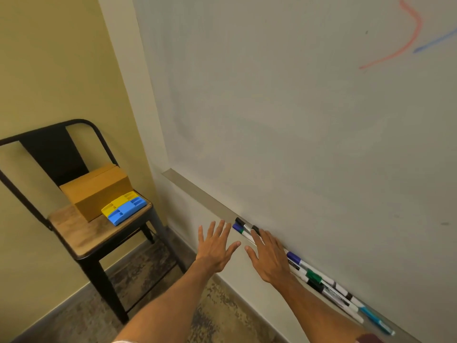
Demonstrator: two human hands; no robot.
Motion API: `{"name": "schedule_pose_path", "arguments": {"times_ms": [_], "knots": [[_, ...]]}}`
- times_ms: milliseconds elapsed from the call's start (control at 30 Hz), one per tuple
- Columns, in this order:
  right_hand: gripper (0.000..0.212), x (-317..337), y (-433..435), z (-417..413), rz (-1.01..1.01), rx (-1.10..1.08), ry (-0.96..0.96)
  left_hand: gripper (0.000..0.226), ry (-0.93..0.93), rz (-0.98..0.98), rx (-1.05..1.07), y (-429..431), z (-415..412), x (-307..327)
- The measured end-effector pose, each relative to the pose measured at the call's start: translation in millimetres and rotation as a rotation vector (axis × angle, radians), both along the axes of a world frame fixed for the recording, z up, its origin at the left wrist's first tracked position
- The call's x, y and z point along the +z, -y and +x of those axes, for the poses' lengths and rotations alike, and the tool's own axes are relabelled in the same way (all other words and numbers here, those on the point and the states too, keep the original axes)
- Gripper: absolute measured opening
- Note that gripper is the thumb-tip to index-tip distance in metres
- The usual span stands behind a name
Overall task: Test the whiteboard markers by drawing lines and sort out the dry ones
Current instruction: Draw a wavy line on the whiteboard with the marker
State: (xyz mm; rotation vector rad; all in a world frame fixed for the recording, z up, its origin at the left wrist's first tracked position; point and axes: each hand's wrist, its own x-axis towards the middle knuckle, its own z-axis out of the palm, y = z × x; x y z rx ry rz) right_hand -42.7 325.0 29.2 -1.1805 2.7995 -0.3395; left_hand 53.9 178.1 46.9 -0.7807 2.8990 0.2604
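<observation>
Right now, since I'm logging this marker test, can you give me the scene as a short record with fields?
left hand: open, fingers spread, holding nothing
right hand: open, over the markers; contact unclear
markers: capped, lying along the tray
whiteboard: red line and blue line, upper right
chair: cardboard box and yellow and blue plastic blocks on seat

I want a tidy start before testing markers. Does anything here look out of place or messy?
Nothing looks damaged or spilled. The markers lie jumbled and overlapping on the tray. The yellow and blue erasers sit on the chair against a cardboard box, away from the whiteboard, which shows faint smears.
</observation>
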Motion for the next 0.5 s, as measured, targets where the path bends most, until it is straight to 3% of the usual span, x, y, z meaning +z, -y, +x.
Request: {"name": "schedule_pose_path", "arguments": {"times_ms": [100,200,300,400,500], "knots": [[0.082,-1.6,14.3,-8.7,0.031,-0.014,0.012,0.074,-0.003,-0.002,-0.039,15.9,-14.5,-3.6],[0.087,-7.0,21.3,-15.5,0.031,-0.029,0.003,0.082,-0.001,-0.018,-0.102,30.8,-30.8,-12.2],[0.091,-13.7,27.0,-20.5,0.046,-0.067,0.013,0.112,-0.011,-0.009,-0.187,48.9,-47.3,-25.4],[0.069,-18.5,34.8,-19.8,0.066,-0.144,0.033,0.120,0.005,0.017,-0.253,65.7,-59.1,-36.8],[0.067,-23.0,46.8,-12.0,0.074,-0.264,0.107,0.123,0.052,0.033,-0.325,81.5,-66.4,-43.7]]}}
